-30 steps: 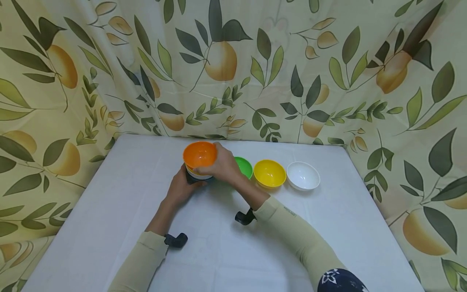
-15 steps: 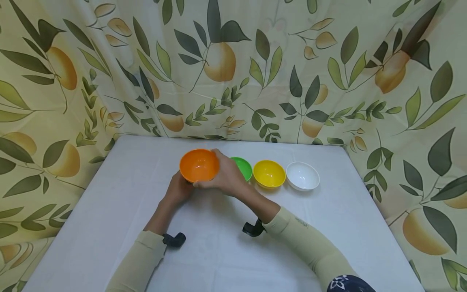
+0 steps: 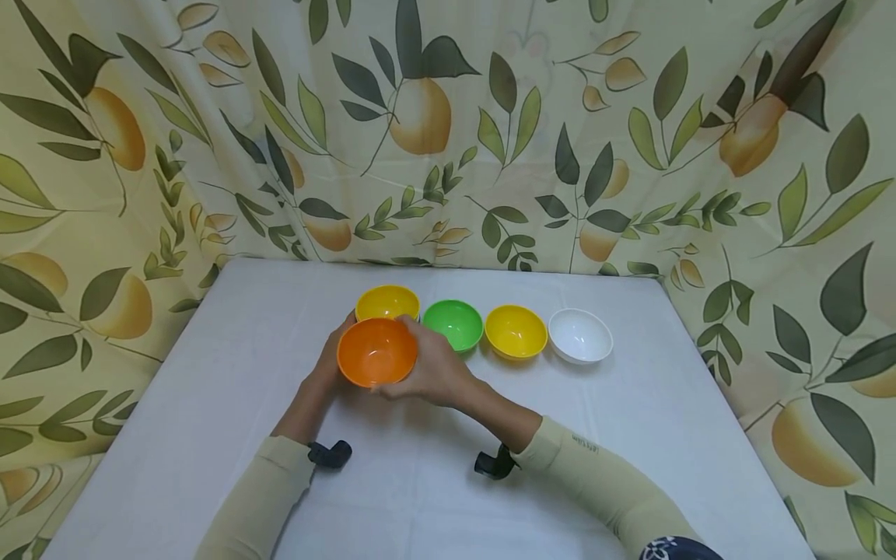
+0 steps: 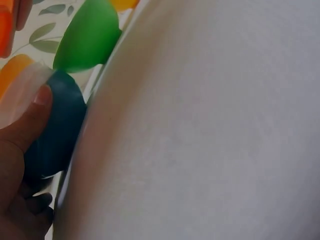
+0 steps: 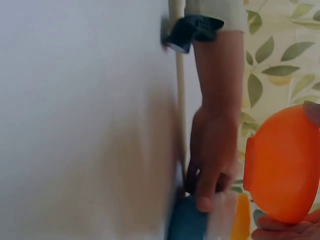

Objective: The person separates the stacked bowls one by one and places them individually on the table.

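My right hand [image 3: 441, 367] grips an orange bowl [image 3: 376, 352] by its right side, thumb at the near rim. It is raised off the table, in front of a stack topped by a yellow bowl [image 3: 387, 302]. In the left wrist view the stack shows a blue bowl [image 4: 62, 125] at the bottom, then a white bowl [image 4: 25, 92], then the yellow one. My left hand [image 4: 17, 155] holds this stack, its thumb pressed on the side of the bowls. In the head view the orange bowl covers part of the left hand [image 3: 327, 365].
Right of the stack, a green bowl [image 3: 455, 325], another yellow bowl [image 3: 516, 333] and a white bowl [image 3: 581, 337] stand in a row on the white-covered table [image 3: 434, 482]. A fruit-patterned curtain [image 3: 490, 210] hangs behind the table.
My right hand has lifted the orange bowl off the stack and drawn it toward me, uncovering the yellow bowl beneath. The left hand stays at the stack.
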{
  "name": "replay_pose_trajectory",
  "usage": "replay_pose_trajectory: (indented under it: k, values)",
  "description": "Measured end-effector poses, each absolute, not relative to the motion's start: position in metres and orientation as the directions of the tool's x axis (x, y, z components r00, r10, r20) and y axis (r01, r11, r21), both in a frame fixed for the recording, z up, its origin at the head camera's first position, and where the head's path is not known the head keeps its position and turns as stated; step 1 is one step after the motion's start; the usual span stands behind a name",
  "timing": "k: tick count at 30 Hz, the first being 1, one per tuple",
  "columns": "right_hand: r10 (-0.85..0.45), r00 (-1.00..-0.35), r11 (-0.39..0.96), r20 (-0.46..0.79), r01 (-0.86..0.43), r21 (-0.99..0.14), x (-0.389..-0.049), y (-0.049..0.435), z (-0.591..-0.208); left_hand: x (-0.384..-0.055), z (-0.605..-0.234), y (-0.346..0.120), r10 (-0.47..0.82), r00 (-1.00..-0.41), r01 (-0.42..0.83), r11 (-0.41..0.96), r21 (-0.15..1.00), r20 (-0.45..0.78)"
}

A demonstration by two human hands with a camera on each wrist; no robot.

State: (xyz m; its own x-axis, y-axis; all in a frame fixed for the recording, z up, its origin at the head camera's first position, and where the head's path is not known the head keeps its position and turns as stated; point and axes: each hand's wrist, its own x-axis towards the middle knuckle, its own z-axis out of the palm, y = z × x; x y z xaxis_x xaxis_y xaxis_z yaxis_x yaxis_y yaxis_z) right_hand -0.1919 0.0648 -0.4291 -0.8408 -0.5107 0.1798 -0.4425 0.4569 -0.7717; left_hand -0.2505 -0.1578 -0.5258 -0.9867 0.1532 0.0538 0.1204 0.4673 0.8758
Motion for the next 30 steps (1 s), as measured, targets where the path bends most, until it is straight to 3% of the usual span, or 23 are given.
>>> replay_pose_trajectory:
  k: [16, 22, 30]
  values:
    - [-0.577, -0.805, 0.422, 0.138, -0.438, -0.793, -0.175, 0.066, -0.454, -0.252, -0.522, -0.156, 0.173, -0.984, 0.076, 0.589, 0.805, -0.033]
    - [-0.615, -0.774, 0.361, 0.154, -0.45, -0.817, -0.175, 0.065, -0.466, -0.253, -0.522, -0.155, 0.165, -0.986, 0.068, 0.556, 0.828, -0.03]
    - [-0.617, -0.777, 0.403, 0.123, -0.447, -0.799, -0.177, 0.066, -0.478, -0.255, -0.522, -0.155, 0.164, -0.986, 0.061, 0.562, 0.825, -0.039]
